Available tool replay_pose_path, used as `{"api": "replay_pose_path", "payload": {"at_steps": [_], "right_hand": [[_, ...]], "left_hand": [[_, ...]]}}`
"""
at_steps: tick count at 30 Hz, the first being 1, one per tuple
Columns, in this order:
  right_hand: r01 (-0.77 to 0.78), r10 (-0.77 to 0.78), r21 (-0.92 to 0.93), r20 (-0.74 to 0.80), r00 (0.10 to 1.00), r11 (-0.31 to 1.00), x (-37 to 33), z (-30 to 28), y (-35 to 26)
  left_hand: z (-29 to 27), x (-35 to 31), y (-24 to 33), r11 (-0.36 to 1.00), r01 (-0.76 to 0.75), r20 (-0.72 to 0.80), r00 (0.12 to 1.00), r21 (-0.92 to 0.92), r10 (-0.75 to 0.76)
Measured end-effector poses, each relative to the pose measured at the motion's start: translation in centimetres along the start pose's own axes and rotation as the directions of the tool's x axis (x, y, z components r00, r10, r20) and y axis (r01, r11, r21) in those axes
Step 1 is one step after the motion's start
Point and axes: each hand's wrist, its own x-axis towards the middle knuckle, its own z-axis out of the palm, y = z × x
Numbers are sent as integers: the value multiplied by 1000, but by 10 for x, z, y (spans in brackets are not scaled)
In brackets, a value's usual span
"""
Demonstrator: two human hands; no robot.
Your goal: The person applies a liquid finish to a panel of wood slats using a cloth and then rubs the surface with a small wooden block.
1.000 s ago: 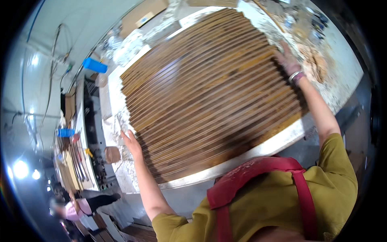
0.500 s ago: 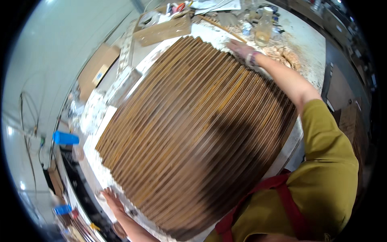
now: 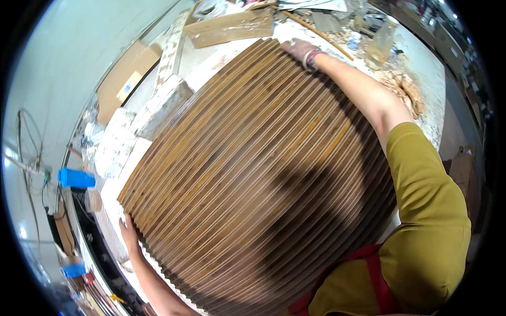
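A wide layer of brown wooden strips [image 3: 221, 168], laid side by side and running from lower left to upper right, fills the middle of the view. My right hand [image 3: 299, 50] reaches over to their far ends near the top corner, its fingers stretched along the edge and partly hidden. At the opposite ends, close to the left corner, my left hand [image 3: 128, 231] lies against the strips with its fingers extended. My head and shoulders cast a dark shadow over the near right part.
Behind the strips stands a cardboard box [image 3: 232, 30] of small items. A clear bottle [image 3: 382, 45], a thin wooden stick [image 3: 319, 34] and crumpled brown material [image 3: 403, 89] lie far right on the white table [image 3: 429, 100]. A blue cup [image 3: 77, 178] is at left; a white-stained block [image 3: 162, 105] sits beside the strips.
My right hand has slid along the far ends toward the top corner. My left hand has come up along the near-left ends to the left corner. The whole view has shifted slightly.
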Motion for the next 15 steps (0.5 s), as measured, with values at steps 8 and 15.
{"api": "replay_pose_path", "payload": {"at_steps": [8, 15], "right_hand": [[12, 16, -226, 121, 992, 974, 7, 10, -56], [609, -641, -336, 20, 767, 719, -44, 48, -138]], "left_hand": [[79, 17, 88, 689, -322, -11, 902, 650, 432], [76, 21, 80, 698, -315, -15, 906, 643, 423]]}}
